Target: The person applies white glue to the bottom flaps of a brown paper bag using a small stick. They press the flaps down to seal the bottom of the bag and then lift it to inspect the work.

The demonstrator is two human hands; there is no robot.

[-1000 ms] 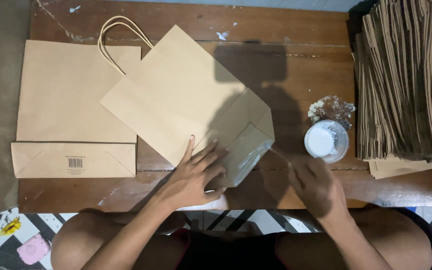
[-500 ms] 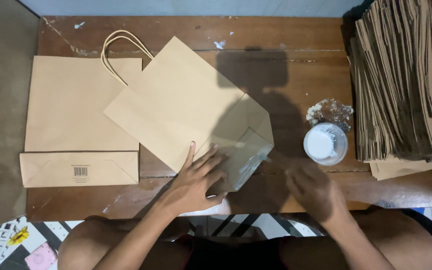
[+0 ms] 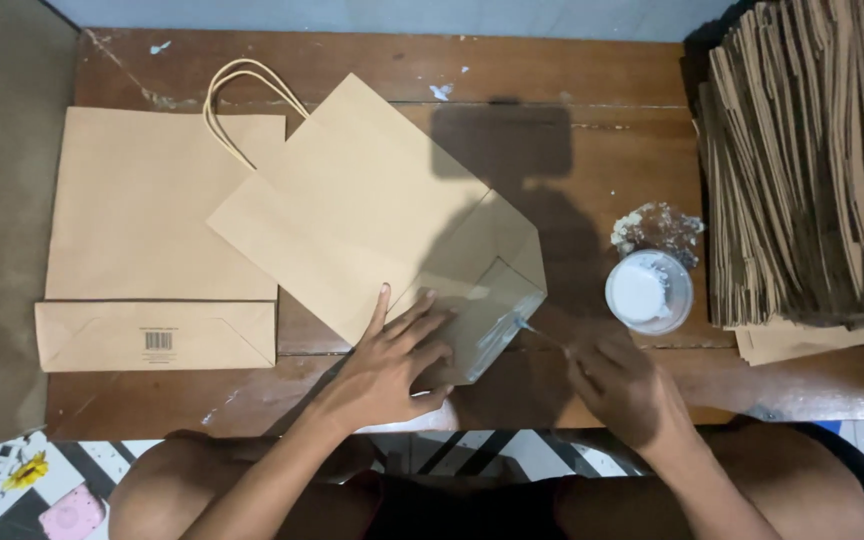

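A flat brown paper bag (image 3: 362, 215) lies tilted across the wooden table (image 3: 592, 110), its bottom end folded open near the front edge. My left hand (image 3: 392, 360) presses flat on that folded bottom, fingers spread. My right hand (image 3: 624, 385) hovers just right of the bag and pinches a thin stick or brush (image 3: 537, 332) whose tip touches the bag's bottom flap. A small round cup of white paste (image 3: 649, 290) stands just beyond my right hand.
A finished brown bag with cord handles (image 3: 157, 215) lies flat at the left. A tall stack of folded brown bags (image 3: 812, 170) fills the right end. Dried paste crumbs (image 3: 657, 225) sit behind the cup. My knees are below the table edge.
My right hand has moved up and left from the table's front edge, bringing the stick's tip onto the bag's folded bottom. My left hand has stayed pressed on the bag.
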